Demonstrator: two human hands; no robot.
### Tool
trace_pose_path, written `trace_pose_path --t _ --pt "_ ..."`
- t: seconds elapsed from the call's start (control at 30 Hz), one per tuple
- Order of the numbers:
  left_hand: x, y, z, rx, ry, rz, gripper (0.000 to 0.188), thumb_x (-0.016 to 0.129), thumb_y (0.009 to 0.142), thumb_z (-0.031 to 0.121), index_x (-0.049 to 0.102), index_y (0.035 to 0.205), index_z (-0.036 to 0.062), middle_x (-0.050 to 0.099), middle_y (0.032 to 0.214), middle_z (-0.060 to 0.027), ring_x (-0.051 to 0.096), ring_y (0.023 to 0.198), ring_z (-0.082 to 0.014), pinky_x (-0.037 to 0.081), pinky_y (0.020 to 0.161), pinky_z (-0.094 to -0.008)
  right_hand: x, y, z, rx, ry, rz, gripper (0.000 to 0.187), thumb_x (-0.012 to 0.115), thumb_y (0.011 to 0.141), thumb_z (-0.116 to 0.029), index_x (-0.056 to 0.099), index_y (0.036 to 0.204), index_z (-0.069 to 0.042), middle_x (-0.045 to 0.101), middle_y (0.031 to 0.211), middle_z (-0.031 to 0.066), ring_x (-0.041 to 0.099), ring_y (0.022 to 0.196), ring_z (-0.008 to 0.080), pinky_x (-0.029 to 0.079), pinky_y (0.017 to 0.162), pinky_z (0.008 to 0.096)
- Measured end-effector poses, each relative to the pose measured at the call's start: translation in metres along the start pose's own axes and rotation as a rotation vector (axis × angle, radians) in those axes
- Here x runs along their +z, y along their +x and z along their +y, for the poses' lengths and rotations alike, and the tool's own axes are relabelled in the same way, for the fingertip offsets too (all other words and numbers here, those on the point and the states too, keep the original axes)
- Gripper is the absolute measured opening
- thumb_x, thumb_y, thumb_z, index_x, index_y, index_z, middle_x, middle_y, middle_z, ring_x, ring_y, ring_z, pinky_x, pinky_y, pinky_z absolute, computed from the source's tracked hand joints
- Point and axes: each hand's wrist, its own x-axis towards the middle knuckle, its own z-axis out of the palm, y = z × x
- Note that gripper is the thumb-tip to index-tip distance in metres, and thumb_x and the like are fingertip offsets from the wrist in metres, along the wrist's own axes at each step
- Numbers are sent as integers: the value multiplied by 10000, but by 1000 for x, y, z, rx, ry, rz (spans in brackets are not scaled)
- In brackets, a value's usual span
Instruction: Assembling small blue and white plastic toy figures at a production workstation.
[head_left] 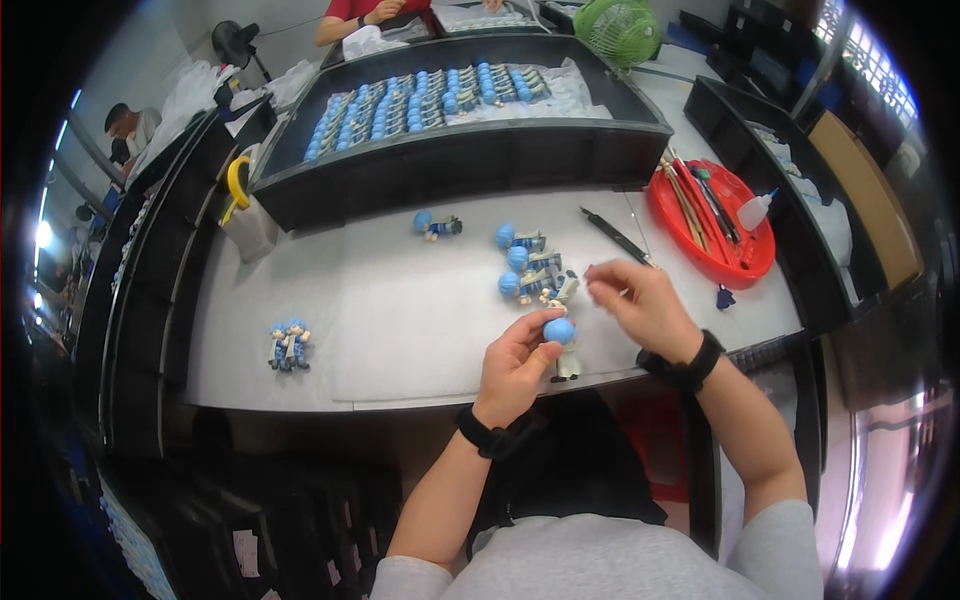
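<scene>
Between the thumb and fingers of my left hand [515, 368] is a small figurine [559, 332] with round blue hair and a pale body, near the table's front edge. My right hand [645, 305] hovers just to its right, thumb and forefinger pinched together. Whatever lies in that pinch is too small to make out. Beyond my hands, several blue-haired figurines [518, 258] lie on their sides in a short column. One more figurine [438, 226] lies apart, farther left. At the left of the table, a pair of figurines [289, 346] sits close together.
A black tray [460, 150] with rows of figurines spans the table's far side. On the right, a red basin [762, 262] holds brushes and a small bottle, with a black pen-like tool [615, 234] beside it. A grey cup [250, 232] with yellow-handled scissors stands left. Another person sits opposite.
</scene>
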Motion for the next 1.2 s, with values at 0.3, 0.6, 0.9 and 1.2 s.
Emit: trace_pose_path --t 0.3,0.6,0.9,1.2 --pt "-6 -6 3 148 136 6 437 630 834 155 467 1186 -46 538 1163 -140 498 1095 -216 368 957 -325 37 -40 18 69 677 -307 415 589 834 -65 462 1220 19 619 843 60 571 772 89 477 698 234" --pt "4 -7 -5 133 359 78 336 531 875 29 472 1201 -28 567 1094 -116 552 853 -152 463 759 -277 -132 -70 23 -54 482 130 344 639 776 -56 540 1093 34 647 796 78 618 744 106 500 691 244" --pt "9 -5 -2 48 450 170 270 557 844 -3 538 1110 -37 583 1015 -113 557 847 -164 468 746 -271 -386 -83 100 317 -39 576 385 615 691 -100 558 1047 36 620 772 102 603 620 132 516 560 253" --pt "14 -10 1 14 604 207 231 589 808 -22 558 1034 -60 601 951 -123 563 830 -175 466 734 -270 -437 -65 152 961 -890 -118 113 689 596 -66 668 673 14 638 610 128 647 570 210 508 504 332"
